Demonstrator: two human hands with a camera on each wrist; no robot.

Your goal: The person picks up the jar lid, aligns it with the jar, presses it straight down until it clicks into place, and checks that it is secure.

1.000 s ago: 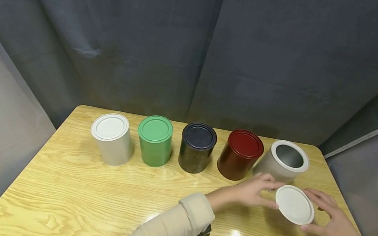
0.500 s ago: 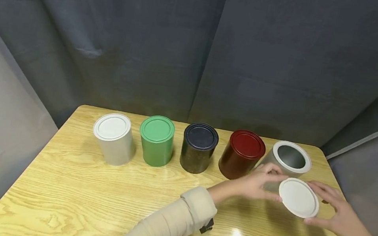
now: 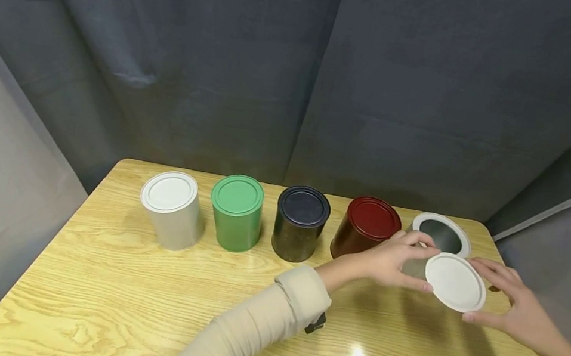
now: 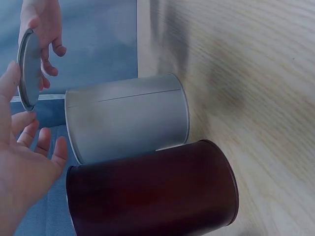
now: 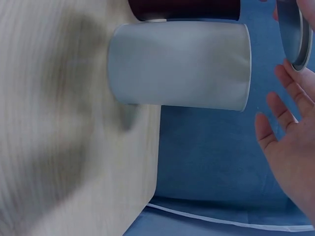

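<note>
Between my two hands a round white lid is held tilted, in front of and above the table. My left hand pinches its left edge between thumb and fingers. On the opposite edge, my right hand pinches it the same way. Just behind the lid stands the white can with its top uncovered and its dark inside showing; the lid and left hand cover part of it in the head view. In the left wrist view the lid is apart from the can.
Left of the uncovered can stand a dark red can, a black can, a green can and a white can, all lidded, in a row on the wooden table. A dark curtain hangs behind.
Both hands have moved the lid away from the table's front and slightly right, closer to the uncovered can's opening. The cans stay in their places on the table.
</note>
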